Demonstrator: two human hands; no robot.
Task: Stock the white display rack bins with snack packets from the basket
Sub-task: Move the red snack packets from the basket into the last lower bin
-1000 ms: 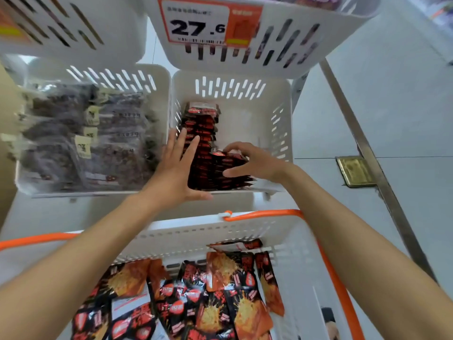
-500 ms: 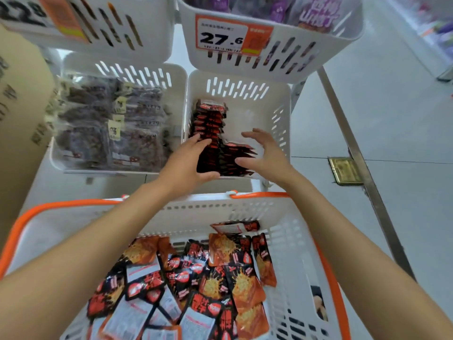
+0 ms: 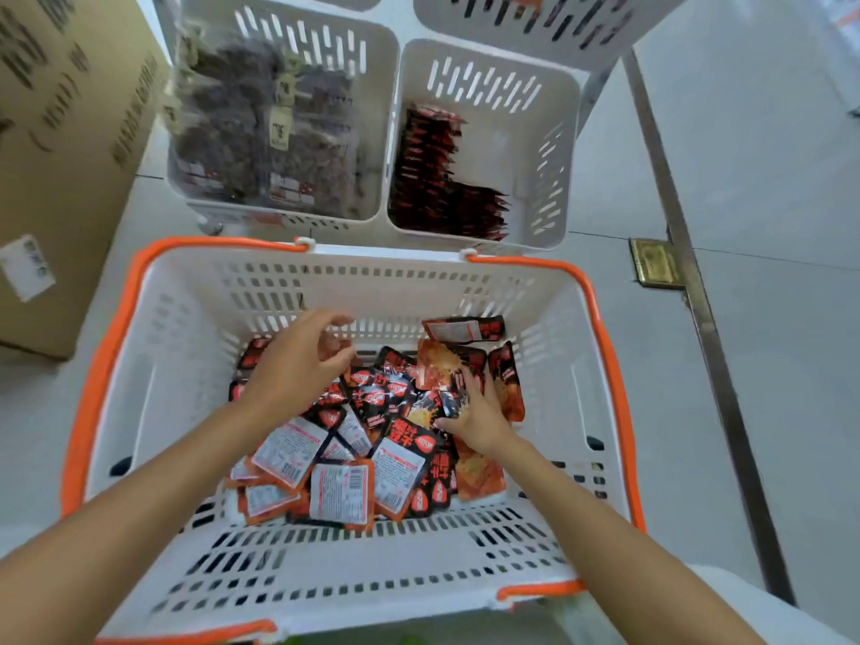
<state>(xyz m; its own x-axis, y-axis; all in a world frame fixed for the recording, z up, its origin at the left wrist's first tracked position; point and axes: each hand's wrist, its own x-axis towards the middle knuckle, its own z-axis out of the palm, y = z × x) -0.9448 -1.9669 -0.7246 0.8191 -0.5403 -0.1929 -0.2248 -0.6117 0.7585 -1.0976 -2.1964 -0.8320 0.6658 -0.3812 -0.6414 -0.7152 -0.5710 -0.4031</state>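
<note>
The snack packets [image 3: 372, 439] are small, flat, glossy red-and-black sachets, some turned to white label backs, heaped in the white basket [image 3: 186, 365] with orange rim. Over them the left hand [image 3: 293, 365] hovers with fingers loosely curled and nothing visible in them, while the right hand [image 3: 479, 416] lies among the packets, its grip impossible to tell. Beyond, past a cardboard box [image 3: 60, 155], the left bin [image 3: 377, 53] holds dark clear-bagged snacks [image 3: 260, 132] and the right bin [image 3: 549, 132] holds upright red-black packets [image 3: 433, 179] along its left side and front.

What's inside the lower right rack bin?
Red-and-black snack packets stand packed along the bin left side and front; white floor shows beside them. Whatever lies under them is covered.
</note>
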